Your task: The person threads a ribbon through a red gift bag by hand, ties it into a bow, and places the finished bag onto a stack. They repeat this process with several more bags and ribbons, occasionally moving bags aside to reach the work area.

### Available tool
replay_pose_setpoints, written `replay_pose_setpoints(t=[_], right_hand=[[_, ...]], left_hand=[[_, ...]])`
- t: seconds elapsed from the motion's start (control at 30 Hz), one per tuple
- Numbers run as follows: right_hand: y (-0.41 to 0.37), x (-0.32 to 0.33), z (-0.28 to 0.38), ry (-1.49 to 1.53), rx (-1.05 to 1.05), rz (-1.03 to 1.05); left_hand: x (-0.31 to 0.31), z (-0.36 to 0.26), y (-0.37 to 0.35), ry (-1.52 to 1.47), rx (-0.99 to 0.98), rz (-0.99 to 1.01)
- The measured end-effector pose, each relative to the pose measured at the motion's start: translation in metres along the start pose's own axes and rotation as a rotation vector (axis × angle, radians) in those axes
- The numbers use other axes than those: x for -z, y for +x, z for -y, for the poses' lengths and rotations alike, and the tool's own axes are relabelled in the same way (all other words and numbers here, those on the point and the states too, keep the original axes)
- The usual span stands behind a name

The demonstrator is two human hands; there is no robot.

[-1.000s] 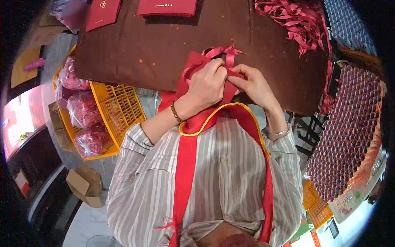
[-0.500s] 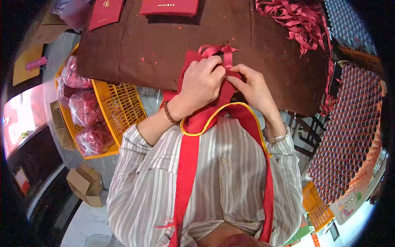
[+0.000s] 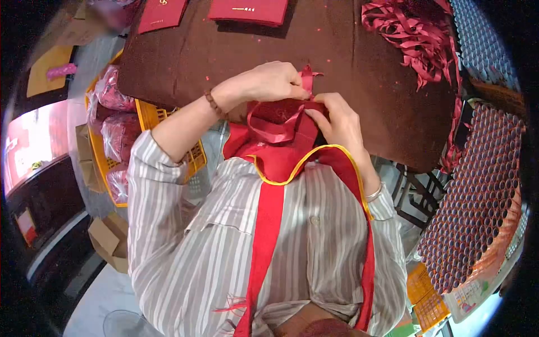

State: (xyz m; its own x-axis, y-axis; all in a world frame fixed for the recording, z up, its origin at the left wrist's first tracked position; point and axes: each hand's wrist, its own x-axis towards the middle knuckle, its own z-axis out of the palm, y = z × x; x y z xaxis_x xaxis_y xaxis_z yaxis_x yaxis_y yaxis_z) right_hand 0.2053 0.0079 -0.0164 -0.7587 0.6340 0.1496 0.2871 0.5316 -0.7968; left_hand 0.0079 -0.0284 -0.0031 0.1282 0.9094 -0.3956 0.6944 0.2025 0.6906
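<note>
My left hand [image 3: 272, 82], with a beaded bracelet at its wrist, pinches a red ribbon [image 3: 275, 135] that loops down below it. Close on its right, my right hand [image 3: 341, 121] grips the ribbon between thumb and forefinger near where it crosses. Beneath both hands lies a dark red bag [image 3: 306, 132], partly hidden by the ribbon and fingers. A ribbon end sticks up just beyond the fingertips. The red apron [image 3: 281, 168] with yellow trim bulges up against the table's near edge.
Red bags [image 3: 250, 11] lie stacked on the brown table [image 3: 224, 50], with another [image 3: 161, 14] at their left. Loose ribbons [image 3: 412, 39] heap at the back right. A yellow crate [image 3: 147, 118] of plastic-wrapped bundles stands left; a patterned cover [image 3: 477, 196] is at the right.
My left hand has risen off the bag, its elbow swinging outward, and the ribbon loop now shows below it. My right hand stays at the ribbon. The whole view has shifted slightly.
</note>
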Motion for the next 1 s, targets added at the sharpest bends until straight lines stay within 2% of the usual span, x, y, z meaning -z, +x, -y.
replay_pose_setpoints(t=[0.07,0.1,0.13,0.2,0.23,0.37,0.43,0.53,0.57,0.63,0.67,0.73,0.8,0.93,0.97,1.0], right_hand=[[-0.001,-0.001,-0.002,-0.004,0.023,-0.013],[-0.001,0.000,-0.004,-0.002,0.045,-0.006],[0.000,0.000,-0.005,-0.002,0.068,0.001],[0.000,-0.001,-0.007,0.032,0.081,0.001],[0.001,-0.001,-0.008,0.066,0.094,-0.002],[0.001,0.001,-0.009,0.092,0.034,0.022],[0.002,0.004,-0.011,0.283,-0.178,0.124],[0.004,0.009,-0.017,0.336,-0.275,0.225],[0.004,0.009,-0.022,0.334,-0.275,0.225],[0.004,0.006,-0.029,0.550,-0.300,0.302],[0.004,0.005,-0.028,0.549,-0.296,0.305],[0.007,0.004,-0.014,0.521,-0.243,0.344],[0.009,0.003,-0.012,0.483,-0.257,0.332],[0.008,0.002,-0.017,0.455,-0.238,0.330],[0.008,0.003,-0.017,0.446,-0.209,0.327],[0.008,0.003,-0.017,0.444,-0.206,0.331]], left_hand=[[0.001,0.000,0.004,-0.080,0.121,0.174],[0.004,-0.004,0.003,-0.210,0.130,0.195],[0.003,-0.005,0.003,-0.212,0.131,0.195],[0.002,-0.008,0.003,-0.445,0.033,0.146],[-0.001,0.002,0.011,-0.347,0.020,0.176],[-0.004,0.000,0.013,-0.307,0.103,0.174],[-0.014,0.003,0.014,-0.284,0.102,0.008],[-0.023,0.005,0.018,-0.236,0.108,-0.099],[-0.023,0.004,0.019,-0.236,0.106,-0.099],[-0.021,0.002,0.022,-0.148,0.064,-0.180],[-0.019,0.007,0.027,-0.282,0.087,-0.242],[-0.013,0.005,0.034,-0.367,0.040,-0.356],[-0.003,0.005,0.046,-0.379,-0.073,-0.451],[0.031,-0.016,0.060,-0.366,-0.102,-0.631],[0.037,-0.021,0.063,-0.368,-0.100,-0.635],[0.045,-0.031,0.063,-0.528,-0.103,-0.563]])
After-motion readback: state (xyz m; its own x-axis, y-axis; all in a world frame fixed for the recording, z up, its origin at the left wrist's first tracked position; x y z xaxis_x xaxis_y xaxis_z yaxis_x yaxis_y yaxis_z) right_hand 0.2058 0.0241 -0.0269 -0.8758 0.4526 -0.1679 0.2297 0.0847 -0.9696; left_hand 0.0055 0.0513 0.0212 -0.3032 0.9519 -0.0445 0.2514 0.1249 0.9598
